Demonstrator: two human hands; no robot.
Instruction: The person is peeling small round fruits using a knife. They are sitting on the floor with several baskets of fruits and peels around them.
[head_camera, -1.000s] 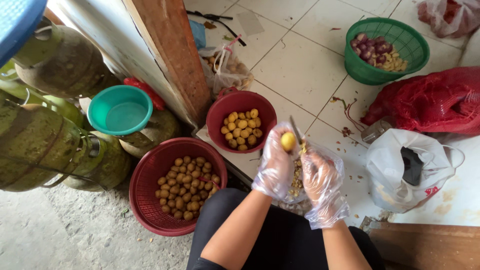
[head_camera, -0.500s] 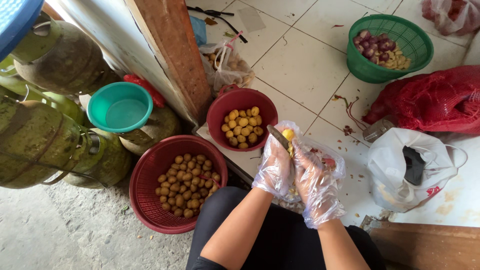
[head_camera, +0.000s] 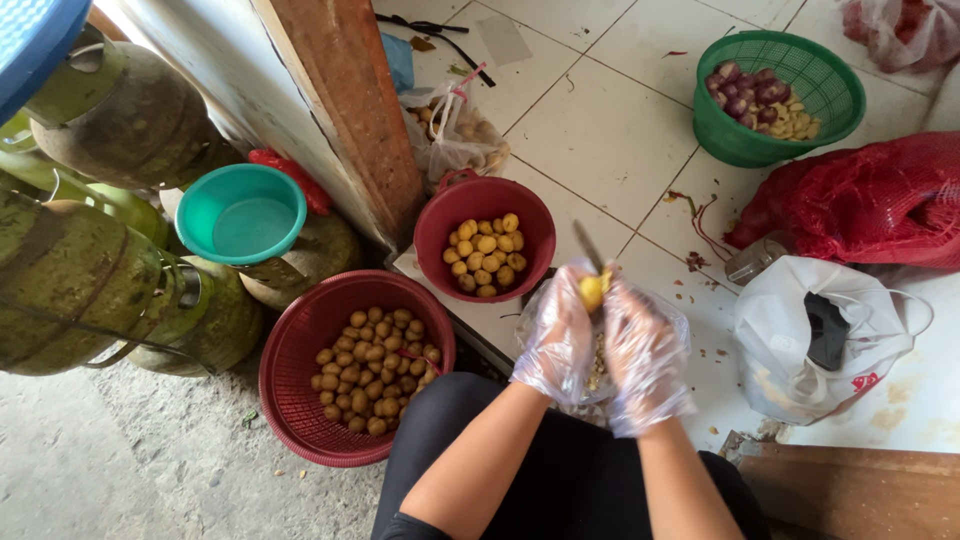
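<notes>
Two gloved hands, fingers gripping yellow tuber

You've got pale floor tiles on the right, dropping to rough grey concrete at lower left. A reddish wooden post leans on a whitish wall. Soft daylight, no harsh shadows.

A home kitchen floor: white tiles, gas cylinders, produce baskets.

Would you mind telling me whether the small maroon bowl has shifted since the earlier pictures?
No. The small maroon bowl still sits beside the wooden post.
</notes>
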